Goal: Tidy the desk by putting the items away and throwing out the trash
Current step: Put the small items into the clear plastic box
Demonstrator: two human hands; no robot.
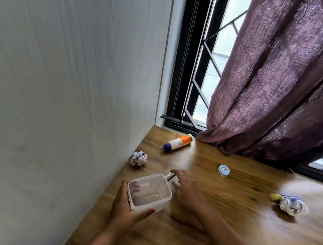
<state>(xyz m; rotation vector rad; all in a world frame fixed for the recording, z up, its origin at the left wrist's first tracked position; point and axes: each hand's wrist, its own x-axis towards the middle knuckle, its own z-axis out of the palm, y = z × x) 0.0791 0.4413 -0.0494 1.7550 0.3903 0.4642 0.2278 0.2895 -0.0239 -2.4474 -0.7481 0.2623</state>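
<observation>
Lower centre: left hand [126, 205] wrapped round clear plastic container [149, 192], thumb on near rim. Right hand [186, 189] just beyond, fingers bent over slim stick [170, 175] at far rim; grip too blurred to judge. Crumpled paper [139, 158], glue bottle [178, 142] above on wooden table [226, 217].

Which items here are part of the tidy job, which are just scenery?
Job: clear container in left hand; small tube at right hand; glue bottle; round tin; paper ball; crumpled paper.
Scenery: curtain; window grille; wall.
</observation>
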